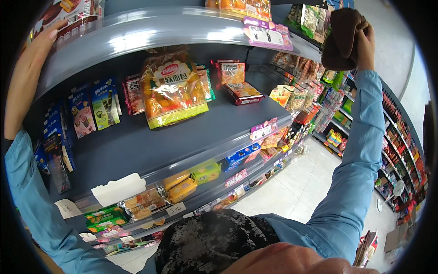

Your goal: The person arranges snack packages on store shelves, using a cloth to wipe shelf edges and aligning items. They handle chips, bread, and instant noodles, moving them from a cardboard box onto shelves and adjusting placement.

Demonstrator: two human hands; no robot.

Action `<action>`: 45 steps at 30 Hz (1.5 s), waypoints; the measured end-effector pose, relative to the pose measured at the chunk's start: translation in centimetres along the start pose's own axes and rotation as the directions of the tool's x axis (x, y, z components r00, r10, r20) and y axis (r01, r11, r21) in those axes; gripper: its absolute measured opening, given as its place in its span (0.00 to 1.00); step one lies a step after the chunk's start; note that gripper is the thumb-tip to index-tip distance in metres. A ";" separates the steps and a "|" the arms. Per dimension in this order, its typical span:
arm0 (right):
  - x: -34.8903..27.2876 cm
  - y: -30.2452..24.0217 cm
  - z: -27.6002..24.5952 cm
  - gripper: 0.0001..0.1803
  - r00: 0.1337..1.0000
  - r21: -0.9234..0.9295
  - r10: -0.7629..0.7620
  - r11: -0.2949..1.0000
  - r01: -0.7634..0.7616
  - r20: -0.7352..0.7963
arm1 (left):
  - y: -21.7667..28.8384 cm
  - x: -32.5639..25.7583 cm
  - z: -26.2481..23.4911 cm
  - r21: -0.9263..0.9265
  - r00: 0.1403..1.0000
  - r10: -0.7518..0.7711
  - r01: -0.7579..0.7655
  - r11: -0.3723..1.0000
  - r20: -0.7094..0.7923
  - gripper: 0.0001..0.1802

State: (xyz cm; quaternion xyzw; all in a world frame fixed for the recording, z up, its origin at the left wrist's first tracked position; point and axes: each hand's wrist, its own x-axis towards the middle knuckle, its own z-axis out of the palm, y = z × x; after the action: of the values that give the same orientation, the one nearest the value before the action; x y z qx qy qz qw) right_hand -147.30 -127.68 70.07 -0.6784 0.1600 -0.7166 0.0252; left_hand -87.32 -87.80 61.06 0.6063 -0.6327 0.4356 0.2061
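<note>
**A:** ok, I'm on the remote feed, what am I looking at?

**B:** Brown cloth (341, 41), up at the top right, past the end of the upper shelf's front strip (182, 27). My right hand (365, 45) has it, fingers wrapped round and pinching it into a bunch.

**A:** And the left?

**B:** Left hand (39, 52) is way over at the top left, fingers stretched along a brown-and-white box (86, 13). Can't tell if they're pinching it or just resting on it.

**A:** Looks like a shelf wipe to me. Tips?

**B:** Same guess here. I'd fold the cloth flat so no loose corner snags the purple price tag (269, 34) or the green-and-white bag (312, 20) just beside it. Light left hand too, that box could slide.

**A:** Anything fragile packed around there?

**B:** Next shelf down (169, 141) has a see-through bread bag (171, 91) with golden rolls showing, which I'd bet squashes easily. Red flat packet (244, 93) right of it, blue packets (82, 112) left; can't see inside those. Lower still, clear-wrapped snack packs (143, 201) show pale pieces, next to yellow packets (182, 189) that hide theirs.
</note>
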 end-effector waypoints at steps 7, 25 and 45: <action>-6.9 9.4 -0.7 0.25 0.985 -0.255 0.108 0.964 -0.070 0.136 | 0.8 0.7 0.0 0.019 0.984 -0.155 0.154 0.988 0.085 0.31; -16.3 9.2 8.0 0.28 0.940 -0.247 -0.334 0.919 0.308 -0.073 | -10.2 -6.0 -2.6 0.489 0.975 -0.088 -0.024 0.872 0.205 0.26; -23.1 -7.2 18.4 0.37 0.782 -0.386 -0.600 0.689 0.613 0.169 | -0.1 -1.3 0.0 0.346 0.998 0.020 -0.038 0.938 0.057 0.19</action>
State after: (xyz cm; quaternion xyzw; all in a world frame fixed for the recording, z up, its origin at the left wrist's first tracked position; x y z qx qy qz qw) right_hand -126.13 -118.57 50.26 -0.6923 0.0769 -0.6223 -0.3571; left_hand -86.96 -86.99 60.05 0.6348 -0.5601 0.5272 0.0730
